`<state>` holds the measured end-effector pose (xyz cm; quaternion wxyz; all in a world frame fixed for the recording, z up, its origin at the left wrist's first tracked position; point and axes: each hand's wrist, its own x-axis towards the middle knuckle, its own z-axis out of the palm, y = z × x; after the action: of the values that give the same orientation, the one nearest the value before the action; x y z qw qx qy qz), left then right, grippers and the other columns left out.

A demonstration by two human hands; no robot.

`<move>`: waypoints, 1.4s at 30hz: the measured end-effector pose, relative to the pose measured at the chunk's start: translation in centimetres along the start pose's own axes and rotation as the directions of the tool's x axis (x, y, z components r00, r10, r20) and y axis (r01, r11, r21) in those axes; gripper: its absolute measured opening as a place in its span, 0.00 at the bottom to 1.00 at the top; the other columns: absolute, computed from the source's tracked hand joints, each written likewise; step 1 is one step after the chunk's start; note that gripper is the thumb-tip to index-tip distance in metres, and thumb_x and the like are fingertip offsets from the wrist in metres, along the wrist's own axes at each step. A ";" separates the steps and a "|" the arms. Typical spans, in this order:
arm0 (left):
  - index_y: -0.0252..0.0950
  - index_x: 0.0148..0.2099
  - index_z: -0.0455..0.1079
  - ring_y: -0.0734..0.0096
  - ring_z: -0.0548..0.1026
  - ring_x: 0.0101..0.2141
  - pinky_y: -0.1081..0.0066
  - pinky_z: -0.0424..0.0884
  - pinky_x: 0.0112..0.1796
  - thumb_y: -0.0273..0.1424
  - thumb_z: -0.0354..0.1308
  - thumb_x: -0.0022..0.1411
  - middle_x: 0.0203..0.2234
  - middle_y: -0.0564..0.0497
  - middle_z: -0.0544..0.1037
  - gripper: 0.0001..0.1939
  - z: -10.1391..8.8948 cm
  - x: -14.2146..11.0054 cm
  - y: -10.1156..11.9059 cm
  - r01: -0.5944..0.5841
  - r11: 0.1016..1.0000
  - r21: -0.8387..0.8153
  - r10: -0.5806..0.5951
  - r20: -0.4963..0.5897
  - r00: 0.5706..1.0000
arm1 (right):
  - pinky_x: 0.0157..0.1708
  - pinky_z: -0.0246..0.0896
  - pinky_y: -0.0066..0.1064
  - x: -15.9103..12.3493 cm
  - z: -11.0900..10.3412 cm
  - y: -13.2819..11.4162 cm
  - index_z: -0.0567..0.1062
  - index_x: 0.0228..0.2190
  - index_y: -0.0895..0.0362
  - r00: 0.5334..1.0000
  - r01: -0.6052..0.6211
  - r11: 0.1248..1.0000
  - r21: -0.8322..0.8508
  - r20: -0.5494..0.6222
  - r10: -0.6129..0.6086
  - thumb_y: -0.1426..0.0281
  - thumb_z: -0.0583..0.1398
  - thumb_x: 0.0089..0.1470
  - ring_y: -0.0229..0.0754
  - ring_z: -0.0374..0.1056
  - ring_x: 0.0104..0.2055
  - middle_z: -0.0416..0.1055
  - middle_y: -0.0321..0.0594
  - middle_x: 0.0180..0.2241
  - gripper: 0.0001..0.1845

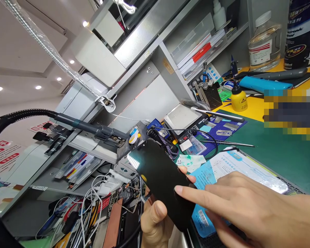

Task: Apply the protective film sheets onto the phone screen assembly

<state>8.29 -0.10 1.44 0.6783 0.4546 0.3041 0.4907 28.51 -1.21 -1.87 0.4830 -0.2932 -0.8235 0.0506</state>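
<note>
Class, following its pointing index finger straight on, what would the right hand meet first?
The dark phone, it seems; whether the right hand already touches its screen is unclear.

A yellow bench top [254,106] bears a clear bottle with a white cap [265,51], a dark can [301,38], a blue tool [265,84] and a small yellow bottle [239,100]. Beside them spreads a green mat [268,151] with a violet-blue pad [238,126] on it (a razor blade [223,132] rests on that). A grey shelf [234,40] above carries a stack of flat boxes [201,51], red and white among them.
</note>
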 end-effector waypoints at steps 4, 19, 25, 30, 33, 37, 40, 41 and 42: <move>0.43 0.65 0.69 0.37 0.67 0.62 0.41 0.62 0.61 0.42 0.68 0.55 0.58 0.41 0.75 0.36 -0.5 0.3 -0.4 -0.101 0.994 -0.030 0.102 0.033 0.994 | 0.28 0.67 0.30 0.0 0.0 0.3 0.68 0.60 0.59 1.000 0.002 1.000 0.021 0.023 -0.003 0.79 0.56 0.51 0.42 0.73 0.25 0.79 0.38 0.29 0.33; 0.44 0.66 0.68 0.42 0.69 0.61 0.45 0.60 0.62 0.45 0.68 0.56 0.60 0.41 0.75 0.36 -1.2 0.2 0.3 0.020 0.997 -0.077 -0.024 -0.044 0.999 | 0.25 0.67 0.33 0.5 -0.2 0.4 0.62 0.60 0.62 0.997 -0.025 0.999 -0.042 0.069 0.028 0.78 0.52 0.55 0.42 0.75 0.26 0.78 0.35 0.30 0.30; 0.46 0.61 0.73 0.50 0.76 0.55 0.56 0.72 0.56 0.44 0.67 0.58 0.54 0.43 0.80 0.29 -1.4 0.4 0.4 -0.027 0.991 -0.129 0.020 -0.054 0.998 | 0.23 0.63 0.32 0.7 -0.4 0.3 0.64 0.60 0.62 0.998 -0.032 0.999 -0.016 0.049 0.033 0.79 0.53 0.54 0.41 0.74 0.25 0.78 0.36 0.29 0.30; 0.44 0.59 0.75 0.53 0.78 0.51 0.58 0.71 0.56 0.43 0.68 0.56 0.53 0.43 0.80 0.28 -1.1 0.5 0.3 -0.048 0.986 -0.157 0.030 -0.110 0.993 | 0.26 0.62 0.29 0.7 -0.5 0.4 0.72 0.51 0.61 0.998 -0.040 0.999 0.017 0.046 0.039 0.78 0.55 0.53 0.40 0.73 0.27 0.78 0.39 0.30 0.23; 0.42 0.58 0.76 0.54 0.79 0.51 0.59 0.71 0.55 0.43 0.68 0.57 0.52 0.42 0.81 0.28 -0.9 0.6 0.4 -0.058 0.986 -0.158 0.037 -0.132 0.991 | 0.27 0.62 0.28 0.6 -0.4 0.3 0.73 0.48 0.60 0.998 -0.051 0.998 0.026 0.045 0.050 0.79 0.55 0.53 0.40 0.73 0.27 0.78 0.40 0.31 0.20; 0.42 0.59 0.76 0.54 0.79 0.50 0.60 0.72 0.54 0.43 0.69 0.56 0.52 0.40 0.81 0.29 -0.7 0.6 0.4 -0.062 0.984 -0.165 0.038 -0.148 0.988 | 0.27 0.62 0.29 0.4 -0.2 0.3 0.73 0.47 0.60 0.998 -0.034 0.999 0.033 0.055 0.032 0.78 0.55 0.53 0.41 0.72 0.27 0.77 0.41 0.31 0.19; 0.43 0.59 0.76 0.54 0.79 0.50 0.61 0.74 0.53 0.43 0.68 0.57 0.52 0.42 0.81 0.28 -0.8 0.6 0.4 -0.067 0.985 -0.160 0.040 -0.168 0.985 | 0.27 0.63 0.29 0.3 -0.2 0.3 0.73 0.47 0.60 0.997 -0.028 0.999 0.035 0.073 0.026 0.79 0.55 0.52 0.41 0.72 0.27 0.77 0.41 0.30 0.20; 0.44 0.59 0.76 0.54 0.79 0.50 0.61 0.73 0.53 0.43 0.68 0.57 0.52 0.43 0.81 0.28 -0.9 0.6 0.4 -0.066 0.986 -0.156 0.039 -0.170 0.985 | 0.27 0.63 0.29 0.3 -0.2 0.3 0.73 0.47 0.60 0.997 -0.022 0.999 0.035 0.074 0.019 0.80 0.55 0.52 0.42 0.72 0.27 0.77 0.41 0.29 0.20; 0.44 0.59 0.76 0.54 0.79 0.50 0.61 0.73 0.53 0.43 0.68 0.57 0.52 0.44 0.81 0.28 -1.0 0.6 0.4 -0.065 0.986 -0.154 0.038 -0.171 0.985 | 0.27 0.64 0.29 0.4 -0.3 0.3 0.73 0.48 0.60 0.997 -0.010 0.999 0.036 0.071 0.007 0.80 0.55 0.52 0.42 0.72 0.27 0.77 0.41 0.29 0.21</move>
<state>7.53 0.83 1.42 0.6714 0.3642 0.3079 0.5672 28.74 -0.79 -1.59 0.4585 -0.2858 -0.8379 0.0780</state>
